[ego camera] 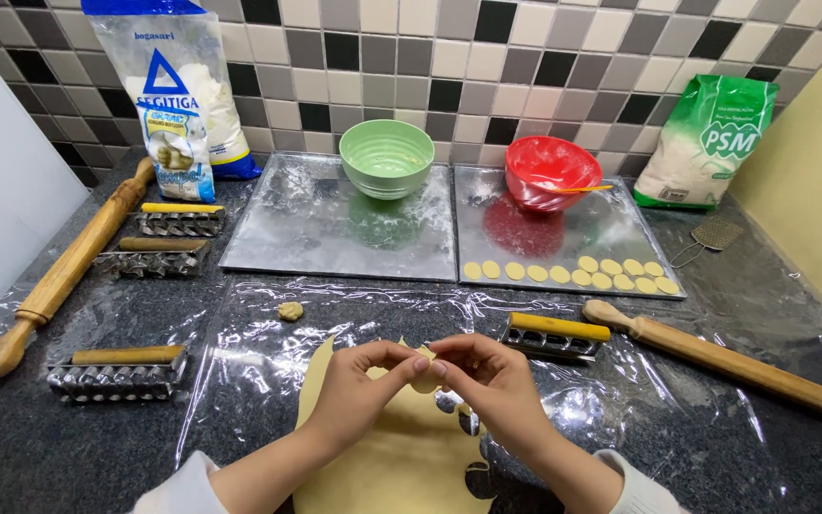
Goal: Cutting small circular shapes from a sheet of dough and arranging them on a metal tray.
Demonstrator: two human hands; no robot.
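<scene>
Between both fingertips, dough piece [424, 381], left hand [359, 381], right hand [487, 381], above dough sheet [382, 457]

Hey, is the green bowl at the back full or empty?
Empty, as far as the view shows: the green bowl stands upright on the left metal tray, and its visible inside is bare green with nothing in it.

Both forearms were bare, with white sleeves pushed back well behind each wrist. The left hand [359, 385] and right hand [487, 381] wore no gloves, and no rings or watch were visible.
</scene>
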